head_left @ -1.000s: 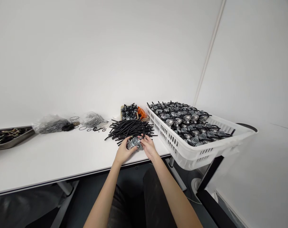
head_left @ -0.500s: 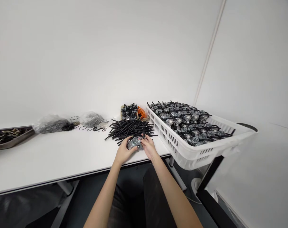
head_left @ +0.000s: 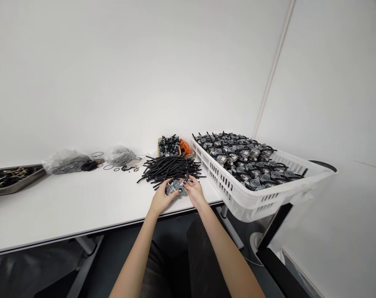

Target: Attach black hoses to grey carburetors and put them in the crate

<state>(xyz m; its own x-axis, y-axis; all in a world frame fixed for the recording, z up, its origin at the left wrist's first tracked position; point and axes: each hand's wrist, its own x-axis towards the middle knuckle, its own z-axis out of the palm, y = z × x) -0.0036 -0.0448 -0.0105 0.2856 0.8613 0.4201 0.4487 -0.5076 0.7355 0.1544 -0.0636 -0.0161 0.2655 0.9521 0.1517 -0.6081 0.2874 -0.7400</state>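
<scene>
**Q:** Quick, what have the hands got?

**A:** On my feed, the left hand (head_left: 162,198) and right hand (head_left: 194,192) are close together, both clamped on one metal carburetor (head_left: 176,188), fingers wrapped around its sides. Not much of it shows between them.

**Q:** Where's that sitting?

**A:** I've got it just above the white table (head_left: 82,211), right at the near edge of a heap of cut black rubber hoses (head_left: 169,167). Can't tell if it's touching the table.

**Q:** And to the right?

**A:** A white slotted plastic crate (head_left: 220,182) sits beside the hoses, packed with finished-looking carburetors (head_left: 242,159), black hoses attached.

**Q:** Behind the hoses?

**A:** A small tray of dark fittings (head_left: 168,147) with an orange piece (head_left: 184,146) next to it, against the wall.

**Q:** Far left?

**A:** Loose black O-rings (head_left: 108,167), two clear plastic bags of small parts (head_left: 66,162), and at the table's left end a metal tray (head_left: 17,182) holding dark parts, too small for me to make out.
</scene>
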